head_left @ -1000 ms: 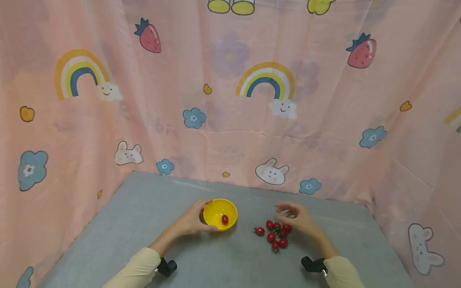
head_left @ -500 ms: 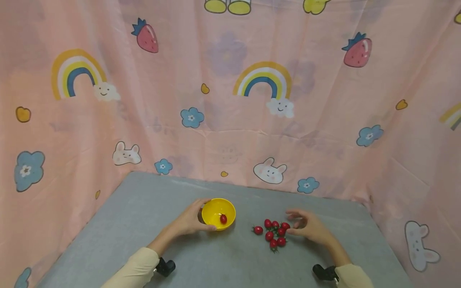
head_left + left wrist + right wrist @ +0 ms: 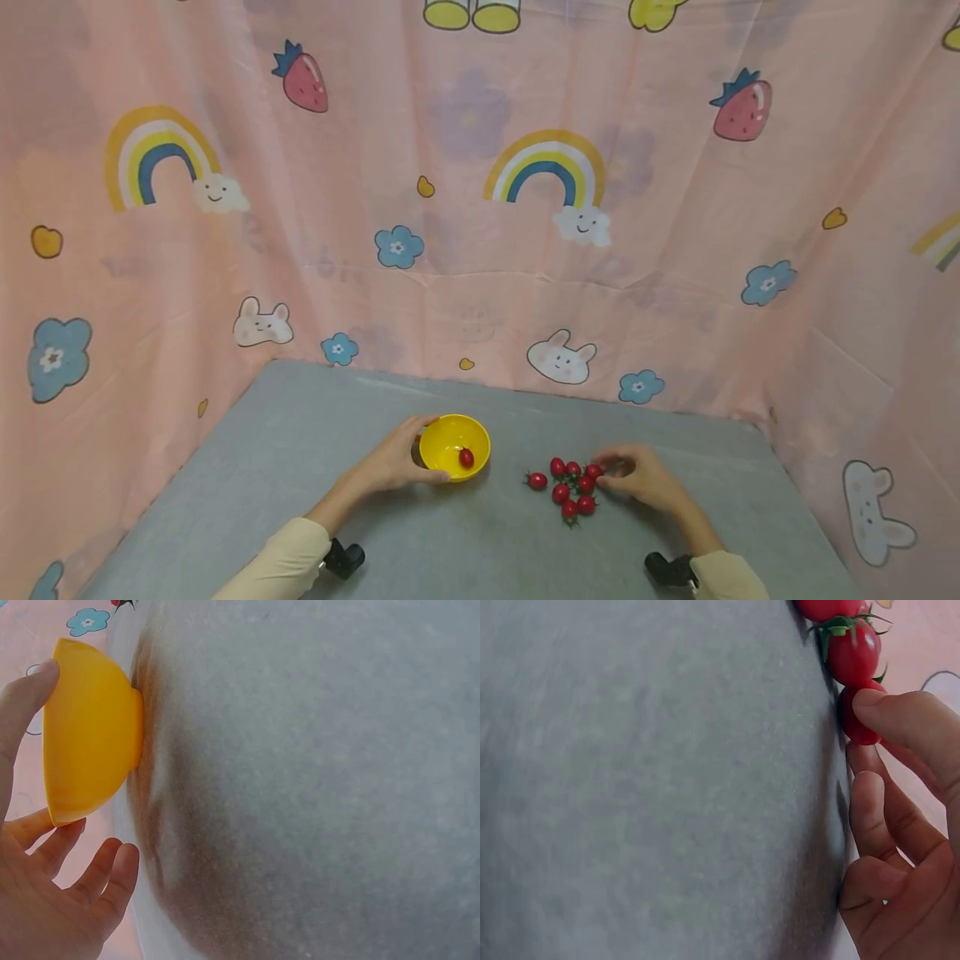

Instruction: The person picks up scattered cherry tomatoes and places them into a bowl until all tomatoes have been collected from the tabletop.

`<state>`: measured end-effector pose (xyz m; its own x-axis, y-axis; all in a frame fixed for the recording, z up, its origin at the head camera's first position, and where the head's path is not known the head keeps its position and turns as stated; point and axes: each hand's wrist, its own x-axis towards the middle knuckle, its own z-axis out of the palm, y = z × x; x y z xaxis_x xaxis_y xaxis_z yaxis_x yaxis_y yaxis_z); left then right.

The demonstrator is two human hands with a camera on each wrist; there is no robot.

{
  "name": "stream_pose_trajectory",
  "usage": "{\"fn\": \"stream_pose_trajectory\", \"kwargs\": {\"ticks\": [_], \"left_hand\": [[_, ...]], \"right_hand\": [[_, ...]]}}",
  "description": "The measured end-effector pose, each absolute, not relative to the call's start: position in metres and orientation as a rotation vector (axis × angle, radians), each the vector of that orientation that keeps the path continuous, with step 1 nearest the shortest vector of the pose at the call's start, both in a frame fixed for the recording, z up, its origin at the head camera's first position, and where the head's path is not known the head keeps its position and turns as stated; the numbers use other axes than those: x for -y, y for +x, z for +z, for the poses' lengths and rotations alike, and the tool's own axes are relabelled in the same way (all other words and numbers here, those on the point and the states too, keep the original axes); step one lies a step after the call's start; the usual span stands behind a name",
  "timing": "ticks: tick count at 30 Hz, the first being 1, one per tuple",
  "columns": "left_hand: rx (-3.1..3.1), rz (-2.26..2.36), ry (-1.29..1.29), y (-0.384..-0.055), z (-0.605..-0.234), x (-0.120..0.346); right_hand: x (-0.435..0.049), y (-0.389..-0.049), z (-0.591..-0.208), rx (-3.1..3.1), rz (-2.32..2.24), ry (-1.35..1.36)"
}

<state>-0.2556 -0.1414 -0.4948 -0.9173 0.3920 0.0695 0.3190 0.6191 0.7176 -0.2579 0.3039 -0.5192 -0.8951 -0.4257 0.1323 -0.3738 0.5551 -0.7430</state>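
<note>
My left hand [image 3: 396, 458] holds a small yellow bowl [image 3: 438, 446] by its rim, thumb on the near side and fingers on the far side. One cherry tomato [image 3: 467, 457] lies inside the bowl. To the right, several red cherry tomatoes [image 3: 561, 493] with green stems sit in a cluster on the table. My right hand [image 3: 647, 480] is at the cluster's right edge. In the right wrist view its thumb and a finger pinch a cherry tomato [image 3: 858, 721], which touches or nearly touches its neighbour [image 3: 853, 656]. The other fingers are bent loosely below.
The grey table [image 3: 480, 546] runs back to a pink patterned curtain [image 3: 480, 275], which also hangs at both sides. One cherry tomato [image 3: 537, 481] lies slightly apart, left of the cluster. Black wrist cameras [image 3: 345, 558] sit by the sleeves.
My right hand has come from above the cluster, moved right, then come in to the rightmost cherry tomato and pinched it. The left hand and the bowl stay in place.
</note>
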Motion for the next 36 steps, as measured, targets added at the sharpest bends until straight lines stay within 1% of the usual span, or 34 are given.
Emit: {"fn": "stream_pose_trajectory", "kwargs": {"ticks": [6, 13, 22, 36], "left_hand": [[-2.742, 1.185, 0.61, -0.256, -0.495, 0.141], [-2.735, 1.186, 0.607, -0.256, -0.495, 0.141], [-2.736, 1.176, 0.605, -0.255, -0.494, 0.141], [-2.742, 1.184, 0.638, -0.257, -0.495, 0.142]], "right_hand": [[-0.303, -0.259, -0.524, -2.744, -1.276, -0.722], [-0.306, -0.262, -0.529, -2.746, -1.331, -0.691], [-0.307, -0.259, -0.53, -2.727, -1.425, -0.7], [-0.301, -0.252, -0.527, -2.742, -1.551, -0.463]]}}
